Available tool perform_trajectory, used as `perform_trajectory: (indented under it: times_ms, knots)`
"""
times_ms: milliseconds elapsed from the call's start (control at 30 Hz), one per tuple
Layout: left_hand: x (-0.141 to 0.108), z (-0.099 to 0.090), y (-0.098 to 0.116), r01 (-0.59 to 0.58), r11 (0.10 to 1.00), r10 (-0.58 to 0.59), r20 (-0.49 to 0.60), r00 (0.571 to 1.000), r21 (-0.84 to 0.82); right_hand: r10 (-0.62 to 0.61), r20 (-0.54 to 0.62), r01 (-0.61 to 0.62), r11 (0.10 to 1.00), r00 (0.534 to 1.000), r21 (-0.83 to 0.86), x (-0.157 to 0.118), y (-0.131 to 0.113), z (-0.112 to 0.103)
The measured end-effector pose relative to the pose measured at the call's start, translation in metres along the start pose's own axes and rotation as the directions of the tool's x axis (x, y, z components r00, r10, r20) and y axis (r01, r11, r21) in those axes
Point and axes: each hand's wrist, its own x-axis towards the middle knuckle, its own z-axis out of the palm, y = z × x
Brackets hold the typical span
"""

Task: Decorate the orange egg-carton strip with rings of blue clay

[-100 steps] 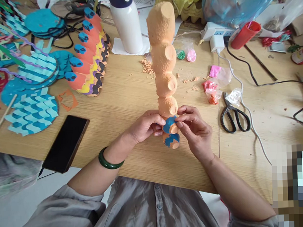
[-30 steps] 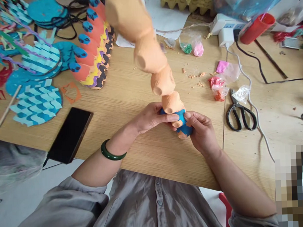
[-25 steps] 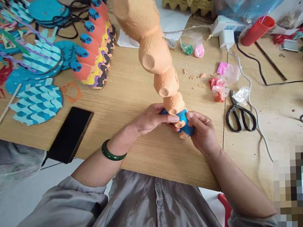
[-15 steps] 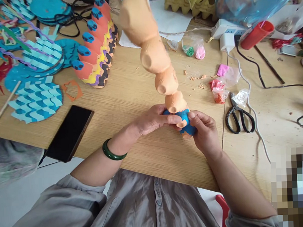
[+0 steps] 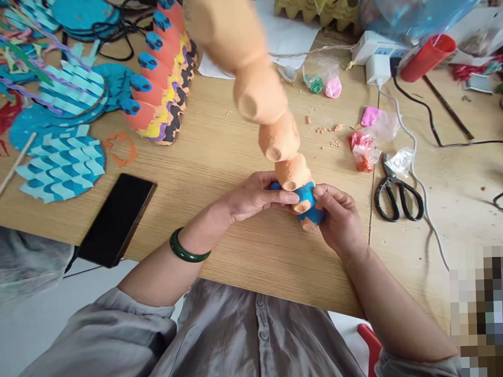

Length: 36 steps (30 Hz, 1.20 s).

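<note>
A long knobbly column of orange clay [image 5: 265, 94], built of rounded bulges with hollow-ended stubs, is gripped at its lower end between a left hand [image 5: 256, 199] and a right hand [image 5: 339, 215]. Both grips are closed: the left fingers [image 5: 282, 197] are laid across the end from one side, while the right thumb and fingers [image 5: 320, 192] pinch it from the other. A smooth patch of blue clay [image 5: 312, 211] is wrapped around that lower end and is touched by both hands. The column is tilted away from the grip toward the upper left, its top being blurred and cut off by the frame. It is held over a pale wooden counter [image 5: 237, 255] (a green bangle [image 5: 183, 251] is worn on the left wrist). A black smartphone [image 5: 116, 220] is lying to the left of the hands, and black-handled scissors [image 5: 398, 197] are lying to the right. Orange clay crumbs [image 5: 323, 130] and a small plastic bag of pink clay [image 5: 332, 86] are seen beyond the column.
</note>
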Motion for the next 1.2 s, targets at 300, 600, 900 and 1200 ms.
perform_trajectory:
  times_ms: [300,600,900,1200]
  knots:
    - [0.0017,0.0034,-0.0029,-0.051,0.998,0.053,0.049,0.997,-0.043,0.016,-0.029,-0.013,0.997,0.999,0.082,0.0061,-0.0035,0.0046]
    - [0.0047,0.0048,-0.0063,-0.022,0.999,0.022,-0.006,1.0,-0.04,0.046,0.005,-0.046,0.999,0.999,0.012,0.0052,-0.0022,0.0088]
    - [0.0059,0.0037,-0.0058,-0.01,0.998,0.02,-0.189,0.982,0.054,-0.041,-0.057,0.029,0.981,0.998,-0.193,0.0078,0.004,0.0034]
    - [0.0031,-0.0002,-0.0034,0.06,0.926,0.056,-0.292,0.955,0.374,-0.266,0.009,0.202,0.711,0.964,-0.673,0.0071,0.0037,-0.0002]
